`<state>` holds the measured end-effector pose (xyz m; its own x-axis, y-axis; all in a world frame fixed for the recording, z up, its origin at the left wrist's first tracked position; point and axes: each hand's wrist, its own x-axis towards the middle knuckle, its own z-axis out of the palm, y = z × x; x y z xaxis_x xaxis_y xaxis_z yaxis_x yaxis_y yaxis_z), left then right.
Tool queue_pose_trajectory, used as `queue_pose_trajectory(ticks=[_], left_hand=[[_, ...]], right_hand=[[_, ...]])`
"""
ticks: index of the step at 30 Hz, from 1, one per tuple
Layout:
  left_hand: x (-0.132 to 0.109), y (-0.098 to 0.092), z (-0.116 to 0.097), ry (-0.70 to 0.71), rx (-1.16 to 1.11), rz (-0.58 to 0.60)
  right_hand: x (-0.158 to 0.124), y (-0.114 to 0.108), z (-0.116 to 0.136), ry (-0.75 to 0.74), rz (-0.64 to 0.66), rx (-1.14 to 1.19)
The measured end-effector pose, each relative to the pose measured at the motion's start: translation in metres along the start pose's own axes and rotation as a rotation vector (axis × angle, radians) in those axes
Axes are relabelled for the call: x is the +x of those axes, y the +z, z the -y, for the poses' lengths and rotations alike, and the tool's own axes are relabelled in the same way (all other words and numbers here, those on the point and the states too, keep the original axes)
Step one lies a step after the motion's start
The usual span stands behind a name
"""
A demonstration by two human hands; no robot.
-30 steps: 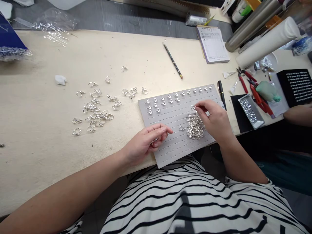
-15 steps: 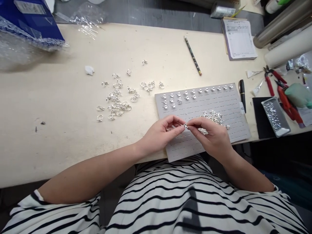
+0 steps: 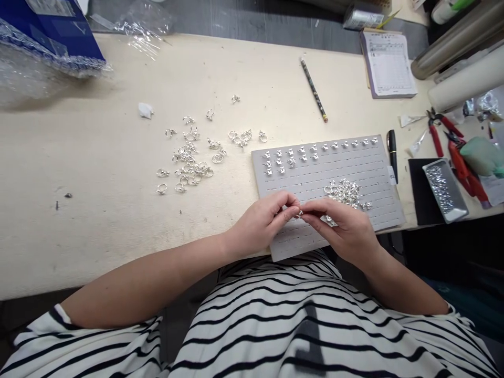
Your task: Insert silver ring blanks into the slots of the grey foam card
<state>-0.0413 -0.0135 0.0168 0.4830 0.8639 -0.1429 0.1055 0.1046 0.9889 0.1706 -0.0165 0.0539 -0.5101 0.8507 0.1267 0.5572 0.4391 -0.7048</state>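
One small silver-coloured metal ring [image 3: 301, 213] sits just above a flat grey slotted board [image 3: 293, 244], between the fingertips of two bare hands. The right hand [image 3: 346, 226] has thumb and forefinger closed on it; the left hand [image 3: 263, 218] meets it with its own fingers pinched almost together. Whether the left palm hides anything more, I cannot tell from here.

On the board, I count eighteen slotted silver rings [image 3: 325, 146] standing upright: eleven in the top row, five in the next, two in the third. I'd judge the board only partly filled, with many rings not yet slotted. A tangled silver pile [image 3: 344, 191] lies on the board beside the right hand, too heaped to count. Left of the board, on the pale wooden surface [image 3: 98, 226], more than twenty loose silver rings [image 3: 191, 157] are scattered, several overlapping.

Farther out I see one dark patterned pencil [image 3: 314, 92], one white-paged notepad [image 3: 389, 65], one black pen [image 3: 391, 149] just beside the board, and one shallow metal tray [image 3: 457, 212] holding uncountable shiny bits.
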Motion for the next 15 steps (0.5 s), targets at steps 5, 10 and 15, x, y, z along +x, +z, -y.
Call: queue_pose_trajectory(ticks=[5, 10, 15], left_hand=[[0.002, -0.003, -0.002, -0.135, -0.297, 0.099], [0.007, -0.008, -0.002, -0.283, -0.512, 0.21], [0.01, -0.006, 0.001, -0.332, -0.551, 0.128]], right_hand=[[0.004, -0.005, -0.008, -0.035, 0.016, 0.077], [0.006, -0.008, -0.01, -0.143, 0.012, 0.067], [0.015, -0.011, -0.012, -0.105, 0.009, -0.046]])
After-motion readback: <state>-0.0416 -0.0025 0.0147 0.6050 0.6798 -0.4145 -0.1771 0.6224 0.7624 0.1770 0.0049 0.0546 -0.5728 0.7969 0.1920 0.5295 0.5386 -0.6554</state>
